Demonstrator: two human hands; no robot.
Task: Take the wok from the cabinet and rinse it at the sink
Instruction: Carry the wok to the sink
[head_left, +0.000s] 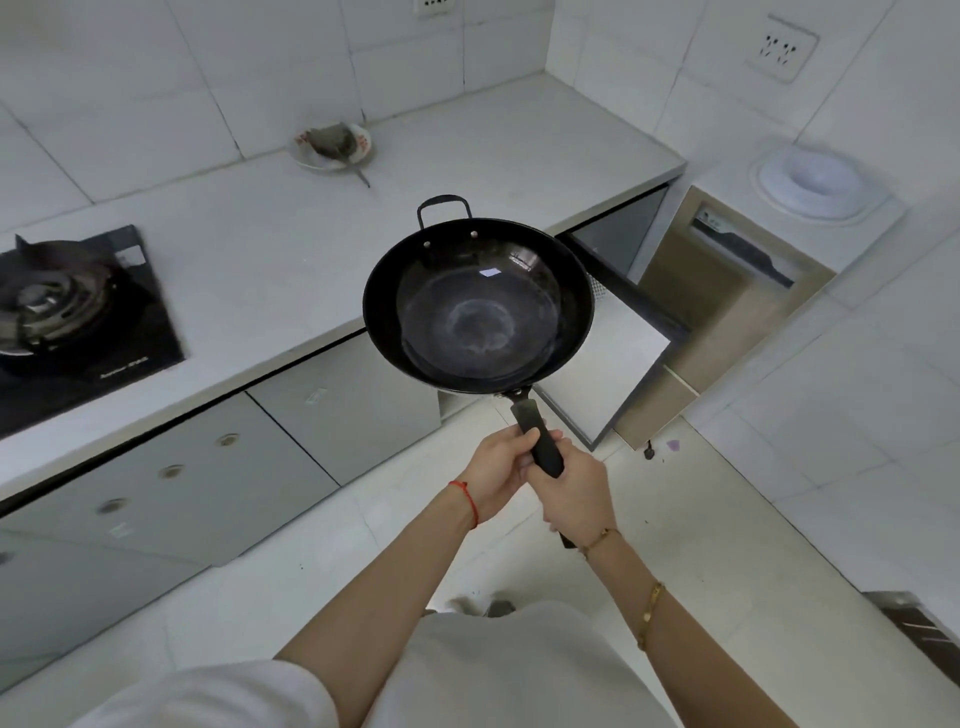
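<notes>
Overhead, wok (478, 306) in both hands.

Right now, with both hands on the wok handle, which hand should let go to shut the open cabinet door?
Probably the right hand: the open cabinet door is on its side. The left hand can hold the wok.

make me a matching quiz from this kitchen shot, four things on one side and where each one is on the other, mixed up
Things:
1. wok
2. gas burner
3. plate
4. cabinet door

Places or states:
A. set into the counter at the far left
B. swung open below the counter's right end
C. held up in the air by its long handle, both hands in a grip on it
D. on the counter by the tiled wall

Pairs: 1-C, 2-A, 3-D, 4-B
</notes>
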